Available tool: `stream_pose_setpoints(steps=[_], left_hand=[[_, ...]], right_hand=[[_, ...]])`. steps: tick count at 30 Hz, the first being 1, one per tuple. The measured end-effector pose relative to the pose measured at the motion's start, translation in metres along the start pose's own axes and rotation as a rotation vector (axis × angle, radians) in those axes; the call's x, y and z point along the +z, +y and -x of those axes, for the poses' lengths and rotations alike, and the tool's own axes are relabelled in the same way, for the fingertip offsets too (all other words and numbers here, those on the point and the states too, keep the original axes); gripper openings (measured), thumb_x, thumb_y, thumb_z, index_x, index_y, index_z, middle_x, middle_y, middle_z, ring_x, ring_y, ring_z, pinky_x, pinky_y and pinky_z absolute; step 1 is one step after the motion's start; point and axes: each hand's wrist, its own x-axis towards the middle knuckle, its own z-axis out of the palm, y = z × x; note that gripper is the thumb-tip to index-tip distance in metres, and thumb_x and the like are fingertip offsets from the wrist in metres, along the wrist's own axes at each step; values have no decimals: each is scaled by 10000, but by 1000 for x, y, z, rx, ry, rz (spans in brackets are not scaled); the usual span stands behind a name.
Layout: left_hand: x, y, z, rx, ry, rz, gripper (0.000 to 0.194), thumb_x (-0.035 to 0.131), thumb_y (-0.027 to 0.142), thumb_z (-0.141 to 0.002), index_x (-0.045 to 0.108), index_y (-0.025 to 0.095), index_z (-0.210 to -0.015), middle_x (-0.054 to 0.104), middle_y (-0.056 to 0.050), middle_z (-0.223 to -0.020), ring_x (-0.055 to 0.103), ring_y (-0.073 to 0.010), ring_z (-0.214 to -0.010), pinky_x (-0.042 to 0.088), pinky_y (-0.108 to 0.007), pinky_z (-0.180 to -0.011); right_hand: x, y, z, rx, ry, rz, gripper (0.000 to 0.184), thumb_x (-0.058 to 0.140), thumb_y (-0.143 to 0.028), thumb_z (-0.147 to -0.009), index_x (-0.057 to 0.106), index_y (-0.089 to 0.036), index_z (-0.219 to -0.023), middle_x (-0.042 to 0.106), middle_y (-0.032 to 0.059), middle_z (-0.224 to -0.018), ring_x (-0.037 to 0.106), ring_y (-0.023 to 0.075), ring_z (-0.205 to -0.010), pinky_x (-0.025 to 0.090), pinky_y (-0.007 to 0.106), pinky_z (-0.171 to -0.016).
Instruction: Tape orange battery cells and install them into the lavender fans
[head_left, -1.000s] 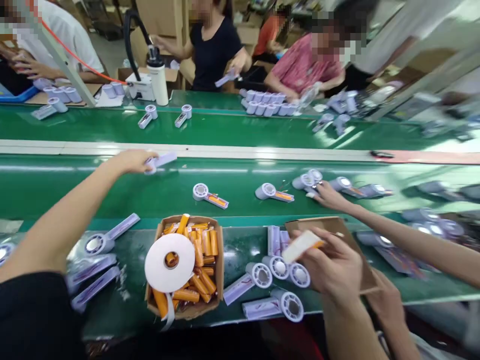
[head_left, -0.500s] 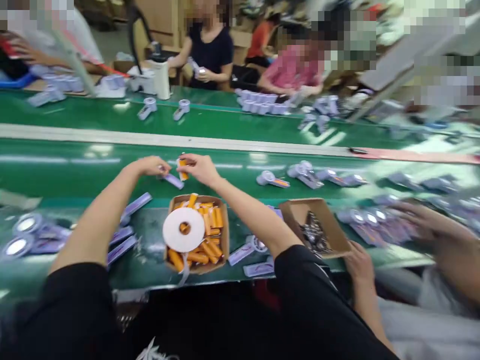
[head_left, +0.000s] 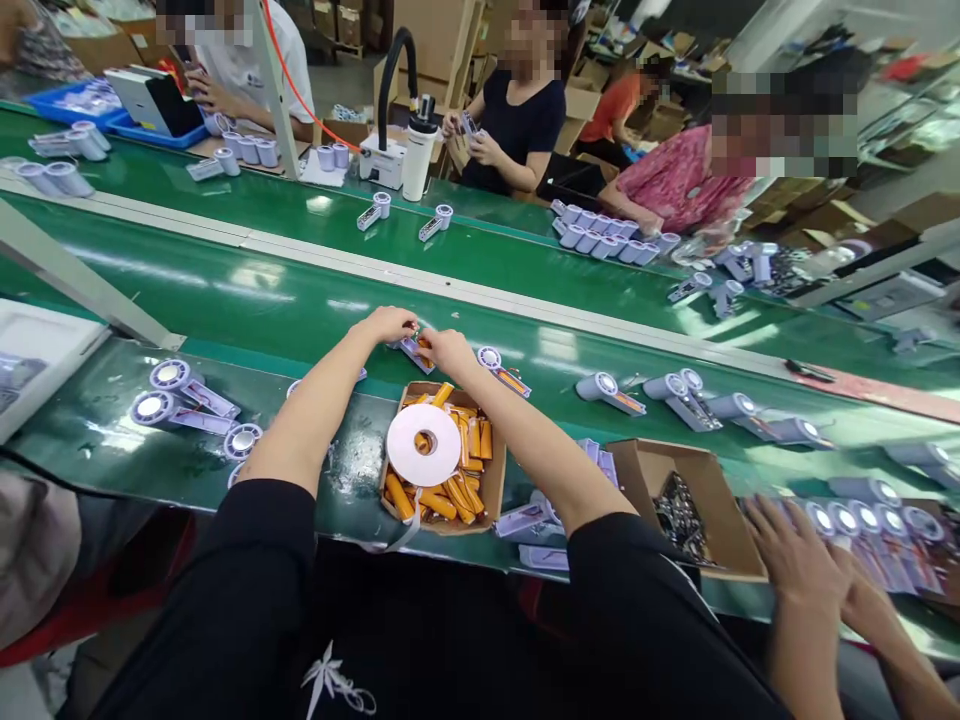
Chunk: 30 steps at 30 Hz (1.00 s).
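My left hand (head_left: 388, 324) and my right hand (head_left: 447, 351) meet over the near green conveyor belt (head_left: 247, 300), just beyond a cardboard box (head_left: 491, 490) of orange battery cells. Together they grip a small lilac fan part (head_left: 412, 349); an orange cell (head_left: 424, 350) sits at my right fingertips, pressed against the part. Both hands have their fingers pinched closed. A white roll of tape (head_left: 424, 444) lies on top of the cells in the box.
Lilac fan parts lie on the belt (head_left: 609, 391) and at my left (head_left: 180, 385). A second box (head_left: 694, 505) of dark metal pieces stands to the right, next to a co-worker's hands (head_left: 795, 560). Other people work across the far belt.
My left hand drew a fan part back from the belt, and my right hand came over with an orange cell to meet it. The view has swung left.
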Motion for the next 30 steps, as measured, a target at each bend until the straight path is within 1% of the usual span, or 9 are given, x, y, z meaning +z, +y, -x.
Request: stream_pose_setpoints(steps=[6,11,15,18,20,22,26,28,30], left_hand=[[6,13,-3,-27,45,3,275,639,344,-990,820,279,-1187,842,-52,-1303,748,-266,-1219,530,-315,-1024],[-7,40,11,-28,107,-6,300,603,262,-999,789,215,-1230,831,-114,-1291,727,-280,-1254,532,-369,-1108],[-5,66,84,165,212,-6,426,558,273,-1045,684,179,-1441,693,-159,-1560,574,-295,-1512,377,-481,-1331],[13,78,169,610,-6,-24,538,751,448,-983,667,286,-1490,702,-85,-1568,599,-292,-1514,424,-438,-1305],[24,82,215,612,-99,-154,704,845,443,-915,615,296,-1565,627,-97,-1670,486,-332,-1631,397,-466,-1331],[27,87,245,578,-83,-224,673,843,349,-921,621,259,-1550,641,-120,-1649,465,-345,-1643,411,-491,-1336],[14,104,272,540,243,-163,462,803,345,-979,673,173,-1387,743,-170,-1449,480,-413,-1595,495,-577,-1298],[12,111,284,509,431,-138,458,816,324,-969,662,181,-1375,758,-171,-1401,463,-447,-1596,491,-657,-1291],[15,111,299,511,548,-132,432,781,189,-955,659,219,-1368,782,-135,-1358,488,-433,-1585,460,-706,-1307]], right_hand=[[6,-18,-12,-22,-133,41,352,794,-349,-1039,817,-132,-1314,810,263,-1346,792,375,-1252,603,430,-1067],[-26,-8,7,-31,-167,-11,435,718,-422,-1093,784,-144,-1420,825,210,-1354,785,334,-1286,587,417,-1116],[-56,24,103,-90,168,-292,441,599,-348,-1133,717,-208,-1535,810,148,-1433,781,309,-1306,595,477,-1151],[-55,44,203,-88,309,-566,334,601,-400,-1103,855,-240,-1248,878,91,-1243,831,270,-1150,653,418,-1022],[-43,49,256,-21,310,-701,296,659,-434,-1050,876,-247,-1123,893,90,-1146,848,271,-1066,675,386,-902],[-28,45,287,90,299,-846,325,694,-488,-1010,870,-224,-1081,890,100,-1017,850,259,-889,667,355,-753],[-1,9,301,230,23,-1162,542,818,-571,-911,819,-163,-1268,828,43,-798,716,174,-542,577,295,-557],[13,-23,298,129,-211,-1323,693,911,-600,-815,795,-166,-1342,816,12,-790,682,151,-522,558,278,-552],[27,-58,294,-25,-334,-1401,633,873,-679,-846,839,-166,-1215,776,-7,-733,634,129,-509,522,258,-544]])
